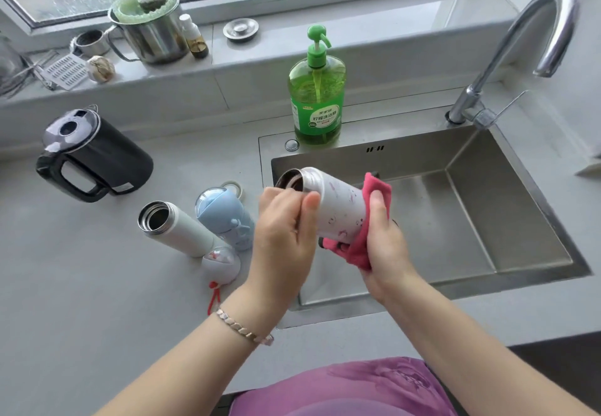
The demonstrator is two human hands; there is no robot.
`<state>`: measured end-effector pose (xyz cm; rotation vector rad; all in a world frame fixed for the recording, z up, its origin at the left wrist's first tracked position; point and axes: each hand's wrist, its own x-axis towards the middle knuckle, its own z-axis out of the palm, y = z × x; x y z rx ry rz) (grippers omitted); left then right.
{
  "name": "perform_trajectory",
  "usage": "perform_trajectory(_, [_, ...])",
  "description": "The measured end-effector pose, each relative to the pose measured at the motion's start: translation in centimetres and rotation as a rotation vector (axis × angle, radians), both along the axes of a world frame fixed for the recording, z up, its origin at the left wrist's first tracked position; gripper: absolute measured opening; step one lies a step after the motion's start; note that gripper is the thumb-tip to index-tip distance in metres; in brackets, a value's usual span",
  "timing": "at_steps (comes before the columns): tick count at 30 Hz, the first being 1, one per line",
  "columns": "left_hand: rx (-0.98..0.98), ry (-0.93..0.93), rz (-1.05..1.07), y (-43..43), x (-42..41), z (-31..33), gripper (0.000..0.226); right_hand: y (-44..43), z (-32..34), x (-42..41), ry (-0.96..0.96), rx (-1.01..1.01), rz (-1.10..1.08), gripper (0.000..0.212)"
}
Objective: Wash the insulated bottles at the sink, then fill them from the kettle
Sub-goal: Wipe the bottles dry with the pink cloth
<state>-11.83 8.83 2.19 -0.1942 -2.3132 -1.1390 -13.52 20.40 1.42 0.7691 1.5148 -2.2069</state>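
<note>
Purple clothing fills the near edge, and both bare forearms reach from it over the near left corner of the sink. Left hand, a bracelet at its wrist, has its grip curled round the neck of a white insulated bottle with pink marks, thumb across the body just below the steel rim. That bottle is held tilted in the air above the basin edge, its uncapped mouth pointing far-left and its base toward the near right. Right hand has its grip closed on a pink cloth, pinching it against the bottle's base end, thumb on top. The mouth is dark inside; whether it holds water I cannot tell. On the worktop to the left stand a second white bottle, uncapped, a pale blue bottle with its domed lid on just beside it, and a domed white cap nearer. Farther left is the black kettle, lid down. Behind the sink a pump bottle is nearly full of green liquid.
</note>
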Motion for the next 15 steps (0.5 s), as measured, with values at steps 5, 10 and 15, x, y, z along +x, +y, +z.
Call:
perform_trajectory(5, [-0.198,0.022,-0.027,-0.1,1.0,-1.1,0.046,-0.3,-1.9,1.9,-0.012,0.189,0.056,0.036])
perform_trajectory(10, [-0.28,-0.147,0.022,-3.1,3.7,-2.0,0.053,1.8,-3.2,2.1,0.132,0.546,0.182,0.035])
perform_trajectory(15, [-0.232,-0.352,0.229,-10.0,10.5,-2.5,0.046,1.8,-3.6,1.4,0.238,0.695,0.56,0.031])
